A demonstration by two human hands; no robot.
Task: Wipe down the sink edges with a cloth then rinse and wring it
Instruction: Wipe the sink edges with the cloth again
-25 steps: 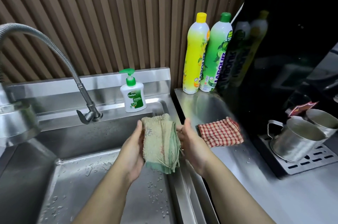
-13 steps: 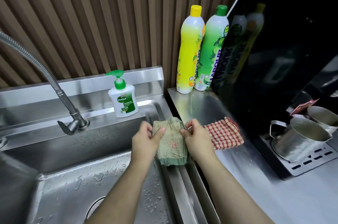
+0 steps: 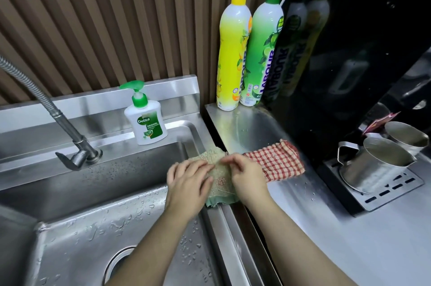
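A folded green-beige cloth lies on the right edge of the steel sink. My left hand presses on its left side, over the basin. My right hand pinches its top and right side with bent fingers. Both hands cover much of the cloth. The basin is wet with droplets, and its drain shows at the bottom.
A tap with a flexible hose stands at the left. A Dettol pump bottle sits on the back ledge. Yellow and green detergent bottles stand in the corner. A red checked cloth lies on the counter. Steel mugs rest on a drip tray.
The cloth was held upright between both hands above the basin. It has come down onto the sink's right edge, with both hands now on top of it. The view has shifted right.
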